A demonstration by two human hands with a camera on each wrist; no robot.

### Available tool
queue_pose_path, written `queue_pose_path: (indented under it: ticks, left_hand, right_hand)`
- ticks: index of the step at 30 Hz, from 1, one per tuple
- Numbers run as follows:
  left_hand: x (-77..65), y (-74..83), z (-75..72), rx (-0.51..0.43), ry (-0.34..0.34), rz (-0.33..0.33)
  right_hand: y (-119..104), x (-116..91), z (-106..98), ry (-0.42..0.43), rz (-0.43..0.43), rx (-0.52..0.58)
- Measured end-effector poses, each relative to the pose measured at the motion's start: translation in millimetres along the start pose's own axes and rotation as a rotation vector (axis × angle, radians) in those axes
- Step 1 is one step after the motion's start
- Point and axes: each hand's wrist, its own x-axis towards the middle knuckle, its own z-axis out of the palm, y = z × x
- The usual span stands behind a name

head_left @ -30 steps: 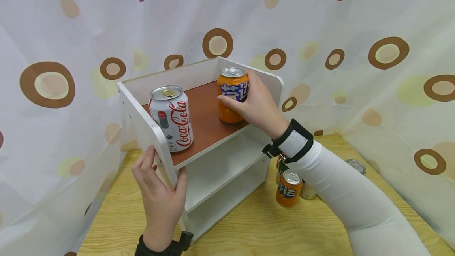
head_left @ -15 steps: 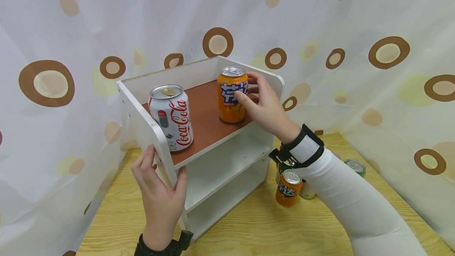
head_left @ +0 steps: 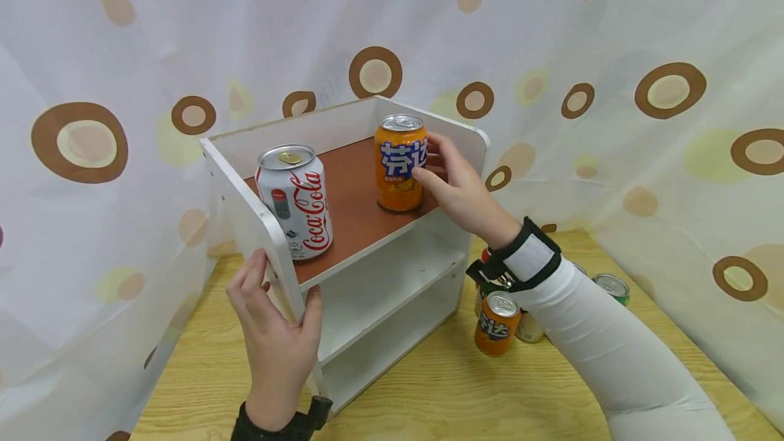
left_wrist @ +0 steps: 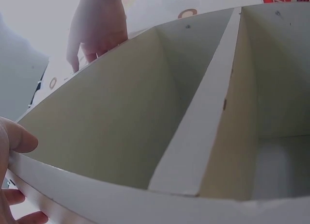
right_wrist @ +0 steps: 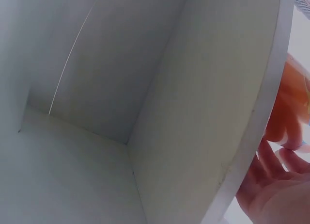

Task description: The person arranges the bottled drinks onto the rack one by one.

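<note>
An orange Fanta can stands upright on the brown top of a small white shelf unit. Around its right side my right hand has its fingers loosely spread, the thumb tip overlapping the label in the head view. In the right wrist view those fingers show beside the orange can, past the board edge. My left hand grips the front edge of the unit's left side panel, thumb on the inner face and fingers outside. A silver Coca-Cola can stands upright near that panel.
On the wooden table, right of the unit, stands another orange Fanta can with several more cans partly hidden behind the right forearm. A green-sided can is farther right. A patterned curtain encloses the back and sides.
The right hand has loosened from the orange Fanta can and drawn back slightly to the right, uncovering more of its label. The can stays in place; the left hand keeps its hold.
</note>
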Motion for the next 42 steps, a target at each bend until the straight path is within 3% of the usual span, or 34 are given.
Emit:
queue_pose_path:
  ticks: [16,42]
  left_hand:
    - [-0.4,0.4,-0.5,-0.003,-0.013,-0.017]
    - [-1.3,-0.2,-0.5,0.002,-0.019,-0.013]
  right_hand:
    - [1,0,4,0.014,0.025,0.043]
    - [-11,-3,26,-0.011,-0.015,0.057]
